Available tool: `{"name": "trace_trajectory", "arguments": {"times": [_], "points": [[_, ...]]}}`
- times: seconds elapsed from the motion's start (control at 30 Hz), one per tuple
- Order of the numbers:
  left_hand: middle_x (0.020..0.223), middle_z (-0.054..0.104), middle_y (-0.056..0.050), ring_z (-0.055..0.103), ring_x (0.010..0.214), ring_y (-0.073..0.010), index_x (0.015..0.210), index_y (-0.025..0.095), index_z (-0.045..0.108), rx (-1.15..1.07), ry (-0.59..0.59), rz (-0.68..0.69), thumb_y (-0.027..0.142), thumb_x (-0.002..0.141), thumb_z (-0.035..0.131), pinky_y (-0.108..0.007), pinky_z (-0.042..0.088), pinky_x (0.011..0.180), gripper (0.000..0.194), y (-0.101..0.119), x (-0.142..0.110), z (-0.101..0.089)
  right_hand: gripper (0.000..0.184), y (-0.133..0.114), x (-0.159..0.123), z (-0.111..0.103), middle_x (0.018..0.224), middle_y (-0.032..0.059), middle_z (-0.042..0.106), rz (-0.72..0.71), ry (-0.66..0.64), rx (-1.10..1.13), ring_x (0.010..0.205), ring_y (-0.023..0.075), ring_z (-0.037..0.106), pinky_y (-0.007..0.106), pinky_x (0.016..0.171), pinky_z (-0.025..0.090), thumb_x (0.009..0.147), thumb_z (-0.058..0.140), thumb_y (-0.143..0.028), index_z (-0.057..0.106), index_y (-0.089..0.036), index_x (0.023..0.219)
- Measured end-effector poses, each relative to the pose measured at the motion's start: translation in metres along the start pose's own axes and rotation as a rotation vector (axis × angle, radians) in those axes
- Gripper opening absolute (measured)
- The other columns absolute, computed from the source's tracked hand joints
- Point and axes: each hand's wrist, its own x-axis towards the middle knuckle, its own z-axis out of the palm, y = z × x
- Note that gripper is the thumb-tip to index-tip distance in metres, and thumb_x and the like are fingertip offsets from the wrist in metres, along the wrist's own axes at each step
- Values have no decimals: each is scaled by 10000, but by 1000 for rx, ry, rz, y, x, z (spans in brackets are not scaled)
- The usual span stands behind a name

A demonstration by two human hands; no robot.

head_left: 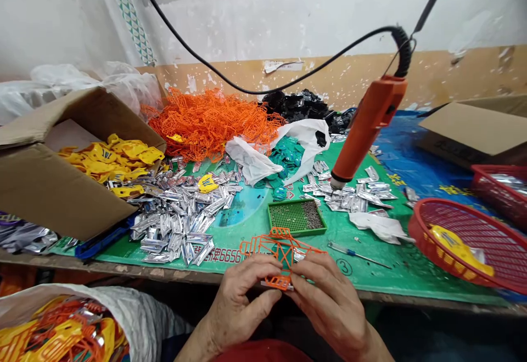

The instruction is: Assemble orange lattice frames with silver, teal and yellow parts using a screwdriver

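Note:
Both my hands meet at the table's near edge around an orange plastic frame (280,281). My left hand (242,290) pinches its left side between thumb and fingers. On the right side my right hand (329,290) grips it too, its fingertips partly covering the frame. A silvery edge shows along the frame's lower side, too small to name. More orange frame pieces (263,244) lie just beyond the fingers. Behind these sits a green tray (297,230) of small metal screws. Above the table hangs an orange electric screwdriver (368,129), tip down, apart from both hands.
Silver metal pieces (177,225) are heaped at left, beside a cardboard box (61,186) of yellow parts. Orange frames (214,123) pile up behind. A screwdriver (358,255) and a red basket (428,214) lie to the right. A white sack (144,318) stands lower left.

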Motion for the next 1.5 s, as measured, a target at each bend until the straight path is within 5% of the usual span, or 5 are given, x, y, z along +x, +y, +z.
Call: {"name": "trace_trajectory", "arguments": {"times": [1.0,1.2,1.5], "points": [[911,701,-70,671,857,-145,999,180,626,220,-149,136,148,910,538,-220,547,778,129,-5,5,-2,138,2,-7,4,825,77,688,113,-25,14,783,171,585,315,682,530,859,574,-91,647,-149,961],[1186,626,-137,634,1077,-197,1243,207,482,272,12,94,77,862,567,-291,560,864,412,-7,-7,5,188,4,-11,3,828,66,722,78,64,-147,811,185,624,322,715,541,845,578,-92,667,-184,983],[1044,678,-79,673,976,-152,993,211,553,341,151,167,5,824,522,-235,555,843,268,-5,-10,5,193,3,-26,8,806,50,748,-18,65,-291,840,194,643,336,770,492,825,602,-83,676,-184,972]]}}
